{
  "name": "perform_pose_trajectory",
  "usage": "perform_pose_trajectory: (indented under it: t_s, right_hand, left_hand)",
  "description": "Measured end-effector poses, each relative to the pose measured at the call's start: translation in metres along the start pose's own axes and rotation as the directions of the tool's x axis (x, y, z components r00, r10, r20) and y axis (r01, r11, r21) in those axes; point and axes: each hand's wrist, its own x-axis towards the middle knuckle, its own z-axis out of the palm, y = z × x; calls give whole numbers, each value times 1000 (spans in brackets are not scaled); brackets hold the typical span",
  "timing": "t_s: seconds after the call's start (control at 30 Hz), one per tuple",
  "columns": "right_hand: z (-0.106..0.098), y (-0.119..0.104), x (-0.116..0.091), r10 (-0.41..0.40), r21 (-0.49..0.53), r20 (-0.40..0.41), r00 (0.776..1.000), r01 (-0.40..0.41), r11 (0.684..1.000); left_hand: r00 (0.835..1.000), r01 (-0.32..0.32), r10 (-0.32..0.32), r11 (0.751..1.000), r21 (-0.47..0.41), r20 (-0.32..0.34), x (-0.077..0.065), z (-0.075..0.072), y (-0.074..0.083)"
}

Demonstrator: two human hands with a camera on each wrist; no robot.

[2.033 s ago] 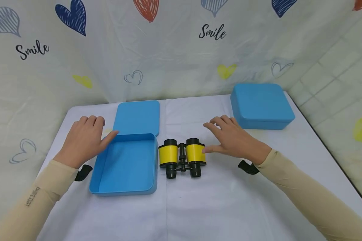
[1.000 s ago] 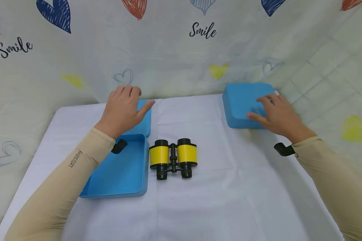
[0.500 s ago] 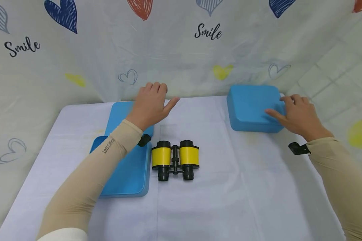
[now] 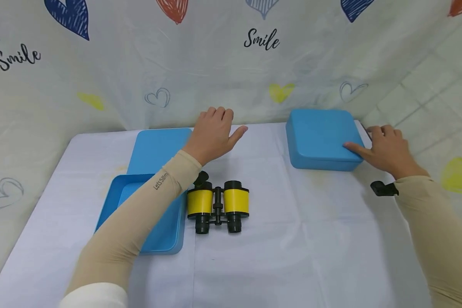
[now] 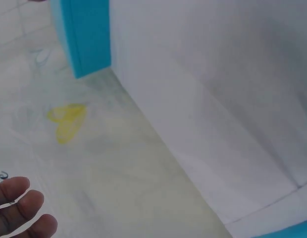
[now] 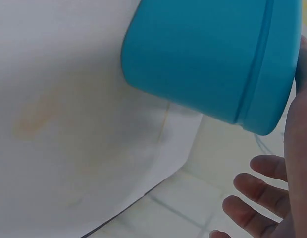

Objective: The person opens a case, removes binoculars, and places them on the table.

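Observation:
A closed blue box point(image 4: 325, 139) stands at the back right of the table. My right hand point(image 4: 390, 152) is at its right side, the thumb over the lid's edge; the other fingers point(image 6: 262, 193) are spread apart from the box in the right wrist view. Whether the thumb touches the lid I cannot tell. My left hand point(image 4: 211, 134) hovers near the table's back edge, holding nothing, thumb out toward the box. Below it lie yellow and black binoculars point(image 4: 236, 202). My left forearm hides part of an open blue box point(image 4: 163, 237), with a flat blue lid point(image 4: 158, 145) behind it.
A white cloth covers the table point(image 4: 269, 265). A curtain point(image 4: 215, 64) with hearts and the word "Smile" hangs right behind the back edge. The table's right edge runs close by my right hand.
Both hands have moved right: the left from beside the open box to past the lid, the right from the binoculars to the closed box's right side. The boxes and binoculars stay in place.

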Motion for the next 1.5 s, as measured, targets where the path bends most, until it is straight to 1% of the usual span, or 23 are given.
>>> perform_pose_trajectory:
  t_s: [0.17, 0.33, 0.5, 0.63, 0.73, 0.83, 0.93, 1.1, 1.23, 1.3, 1.37, 1.5]
  right_hand:
    - [0, 1, 7, 9, -38, 71, 997, -6, 999]
    - [-1, -3, 13, 10, -38, 147, 989, -5, 999]
    - [-2, -7, 19, 1, -53, 171, 985, 8, 999]
    - [-1, -10, 23, 13, -53, 181, 983, -4, 999]
    - [1, -10, 26, 17, -36, 181, 983, -11, 999]
    - [4, -9, 27, 3, -23, 184, 983, 1, 1000]
    - [7, -8, 28, -15, -19, 179, 984, 19, 1000]
    - [11, -4, 27, -21, -10, 156, 988, 23, 1000]
    - [14, -2, 24, -20, 1, 151, 988, 20, 1000]
    - [15, -3, 23, -24, -3, 147, 989, 25, 1000]
    - [15, -5, 22, -27, -3, 142, 990, 27, 1000]
    - [15, -7, 20, -26, 0, 143, 989, 26, 1000]
  left_hand:
    - [1000, -11, 10, 1000, 7, 12, 10, 12, 15]
    - [998, 3, -4, 1000, 6, 57, 20, 23, 30]
    - [996, 17, -17, 1000, -3, 88, 27, 35, 42]
    - [992, 29, -24, 999, -35, 126, 32, 43, 52]
    - [988, 34, -26, 998, -53, 151, 36, 46, 60]
    - [984, 39, -30, 998, -49, 178, 40, 46, 68]
    - [977, 37, -29, 999, -33, 212, 46, 45, 76]
    - [966, 26, -14, 999, -43, 258, 54, 48, 91]
    - [960, 20, -7, 999, -45, 280, 60, 56, 102]
    - [954, 30, -13, 998, -51, 299, 64, 60, 108]
    - [945, 53, -30, 997, -61, 327, 66, 64, 114]
    - [915, 105, -64, 991, -80, 398, 72, 71, 129]
